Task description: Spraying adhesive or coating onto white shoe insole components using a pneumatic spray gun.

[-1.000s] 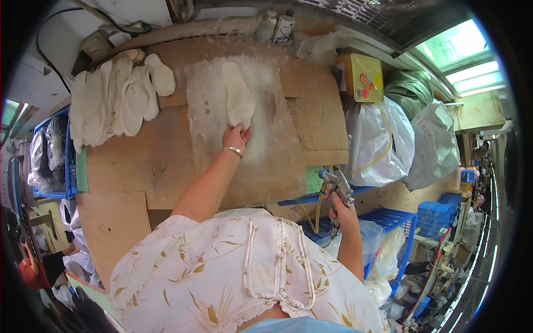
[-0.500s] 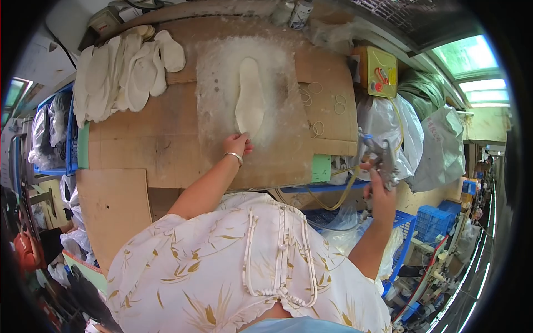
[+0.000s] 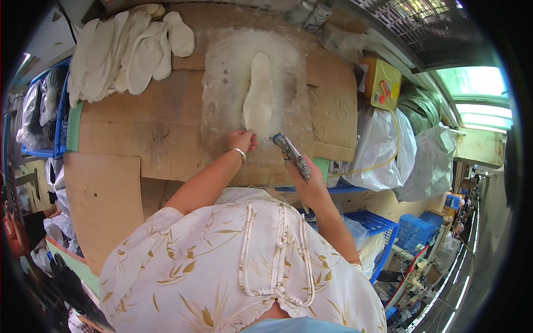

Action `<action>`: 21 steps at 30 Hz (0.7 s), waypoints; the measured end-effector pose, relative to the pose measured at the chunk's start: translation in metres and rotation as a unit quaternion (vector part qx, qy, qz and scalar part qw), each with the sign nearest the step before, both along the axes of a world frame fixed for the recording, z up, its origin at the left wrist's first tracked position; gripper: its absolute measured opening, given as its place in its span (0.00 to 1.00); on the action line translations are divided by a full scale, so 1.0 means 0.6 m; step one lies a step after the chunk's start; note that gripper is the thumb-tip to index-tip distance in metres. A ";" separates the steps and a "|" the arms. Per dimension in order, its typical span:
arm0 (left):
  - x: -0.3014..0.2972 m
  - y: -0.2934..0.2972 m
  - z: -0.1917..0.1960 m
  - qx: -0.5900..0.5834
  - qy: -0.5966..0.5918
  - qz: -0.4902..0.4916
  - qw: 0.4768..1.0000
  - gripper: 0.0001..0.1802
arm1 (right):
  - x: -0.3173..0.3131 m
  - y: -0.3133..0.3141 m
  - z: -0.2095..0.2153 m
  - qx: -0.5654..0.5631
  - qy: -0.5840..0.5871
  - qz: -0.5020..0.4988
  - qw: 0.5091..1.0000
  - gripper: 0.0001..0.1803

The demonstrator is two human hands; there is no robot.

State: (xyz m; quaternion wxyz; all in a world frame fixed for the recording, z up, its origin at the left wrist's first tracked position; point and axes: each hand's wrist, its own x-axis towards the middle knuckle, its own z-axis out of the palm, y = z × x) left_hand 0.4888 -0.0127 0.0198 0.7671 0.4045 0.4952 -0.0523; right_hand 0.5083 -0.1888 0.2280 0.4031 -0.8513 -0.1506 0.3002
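A cream-white insole [image 3: 259,91] lies lengthwise on a whitened, crusted patch [image 3: 222,72] of the cardboard work surface. With its fingers closed at the insole's near end, my left hand [image 3: 241,140] pinches the edge there; a bracelet circles that wrist. My right hand [image 3: 311,180] is wrapped around a metal spray gun [image 3: 290,152]. The gun's nozzle is just right of the insole's near end and apart from it, pointing up and left.
A pile of similar insoles [image 3: 119,53] covers the far left. Rubber bands [image 3: 317,100] lie right of the patch. Beyond the right edge are a yellow container [image 3: 385,83], plastic bags [image 3: 383,152] and a hose [image 3: 395,139]. Bottles [image 3: 317,16] stand at the back.
My right hand has swung the spray gun left, from beyond the table's right side to near the insole. My left hand remains at the insole's near end. The whole view has shifted slightly.
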 end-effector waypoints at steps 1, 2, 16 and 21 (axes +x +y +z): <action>0.001 -0.002 -0.001 -0.002 0.000 0.004 1.000 0.10 | 0.001 0.003 -0.002 -0.002 0.002 -0.004 1.000 0.16; 0.001 -0.005 0.002 0.001 0.004 0.004 1.000 0.10 | 0.000 0.007 -0.004 -0.004 0.005 -0.011 1.000 0.17; -0.003 0.001 -0.020 -0.003 -0.001 0.006 1.000 0.10 | 0.015 0.032 -0.023 -0.025 -0.022 -0.031 0.999 0.15; 0.003 -0.006 -0.012 -0.010 0.004 0.000 1.000 0.10 | 0.048 0.047 -0.022 -0.002 -0.024 -0.034 0.999 0.15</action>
